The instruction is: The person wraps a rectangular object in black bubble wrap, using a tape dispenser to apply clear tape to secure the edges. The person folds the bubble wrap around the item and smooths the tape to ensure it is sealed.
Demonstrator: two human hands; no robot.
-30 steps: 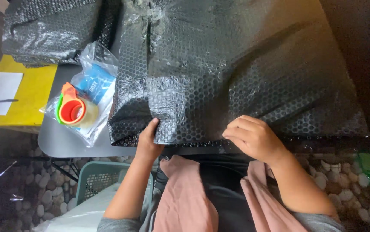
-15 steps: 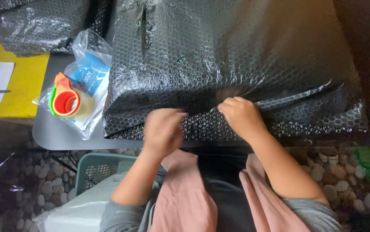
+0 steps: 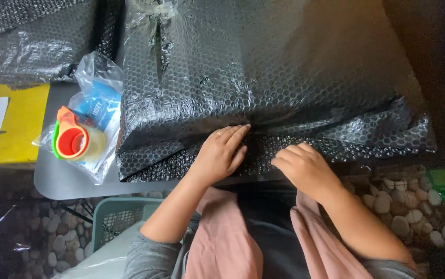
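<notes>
- Yellow board (image 3: pixel 23 121) with a white sheet sits past the table's (image 3: pixel 62 178) left edge, untouched.
- Near the table's front-left corner lies a clear bag (image 3: pixel 96 111) holding an orange tape dispenser (image 3: pixel 70 140).
- Black bubble-wrapped parcel (image 3: pixel 264 77) covers most of the table — since a second ago it has slid toward the left edge, nearer the bag.
- My left hand (image 3: pixel 221 155) has moved from the front edge onto the fold, fingers flat and together, pressing the flap down — so the wrap looks tucked.
- My right hand (image 3: pixel 305 168) rests just beside it at the front edge, fingers curled on the loose flap (image 3: pixel 367 137); whether it pinches, I cannot tell.
</notes>
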